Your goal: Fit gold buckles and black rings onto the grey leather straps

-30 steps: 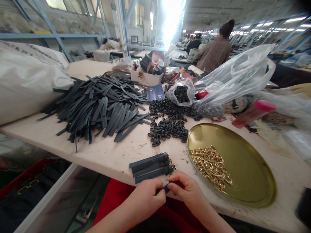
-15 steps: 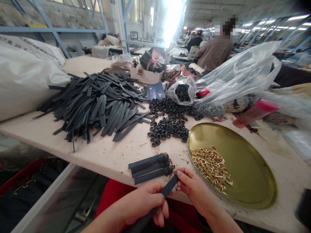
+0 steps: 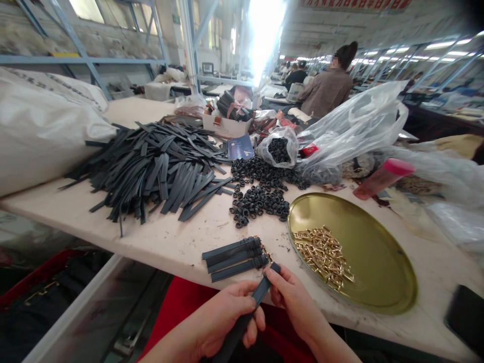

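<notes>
Between my hands runs a dark strap (image 3: 261,291), slanting from lower left to upper right at the table's front edge. My left hand (image 3: 230,307) is closed around its middle, thumb on top. My right hand (image 3: 283,288) pinches the upper end. Just beyond, several finished-looking dark straps (image 3: 232,259) lie side by side, with gold metal parts at their right ends. Small gold buckles (image 3: 325,254) are heaped in a round gold tray (image 3: 378,262) to the right. Small black loops (image 3: 259,201) are piled behind the straps.
A large pile of dark strips (image 3: 151,166) covers the left of the table (image 3: 159,242). Behind are a white sack (image 3: 45,131), a box (image 3: 227,126) and plastic bags. A pink-capped bottle (image 3: 383,179) and dark phone-like object (image 3: 467,320) are at right. People sit farther back.
The view has shifted slightly, so the tray and bags appear farther left. Both hands keep their hold on the strap, and its upper end now shows farther above my right fingers.
</notes>
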`<state>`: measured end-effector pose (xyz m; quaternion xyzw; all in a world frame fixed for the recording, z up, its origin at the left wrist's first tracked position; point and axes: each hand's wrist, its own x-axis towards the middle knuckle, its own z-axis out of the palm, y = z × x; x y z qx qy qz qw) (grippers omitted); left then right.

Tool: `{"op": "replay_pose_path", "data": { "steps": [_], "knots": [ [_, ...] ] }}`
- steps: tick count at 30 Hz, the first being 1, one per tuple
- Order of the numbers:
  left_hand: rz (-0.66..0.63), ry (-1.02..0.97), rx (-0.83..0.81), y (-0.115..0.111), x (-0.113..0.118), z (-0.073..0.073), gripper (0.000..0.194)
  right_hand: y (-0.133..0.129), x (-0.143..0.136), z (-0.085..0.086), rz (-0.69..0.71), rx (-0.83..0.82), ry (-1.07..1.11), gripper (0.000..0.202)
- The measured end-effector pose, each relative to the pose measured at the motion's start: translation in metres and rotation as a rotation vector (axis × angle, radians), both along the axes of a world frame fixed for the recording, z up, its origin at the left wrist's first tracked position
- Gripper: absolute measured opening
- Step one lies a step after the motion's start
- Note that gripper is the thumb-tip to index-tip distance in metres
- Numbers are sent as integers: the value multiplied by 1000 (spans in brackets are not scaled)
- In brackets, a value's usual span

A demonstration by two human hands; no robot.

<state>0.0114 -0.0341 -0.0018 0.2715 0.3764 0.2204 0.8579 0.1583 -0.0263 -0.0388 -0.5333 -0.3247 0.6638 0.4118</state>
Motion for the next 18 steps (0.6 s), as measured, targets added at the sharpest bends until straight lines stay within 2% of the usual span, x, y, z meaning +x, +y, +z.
{"op": "replay_pose_path", "data": {
  "steps": [5,8,10,12,14,17,18],
  "knots": [
    [119,225,167,-12,10,1,54,-19,-18,3,102,35,53,36],
    [89,241,228,-13,11,-9,62,-28,-24,3,108,223,54,37],
    [77,268,300,-8,11,-16,65,-28,-19,5,164,353,-7,34],
    [96,318,371,-2,11,-22,61,-20,-5,9,213,458,-190,30],
    [114,352,410,4,10,-24,55,-1,20,15,190,544,-524,26],
    [121,410,416,11,6,-23,49,41,65,22,125,569,-1155,17],
    [124,443,411,13,5,-22,48,57,79,22,113,560,-1227,15]
  ]
}}
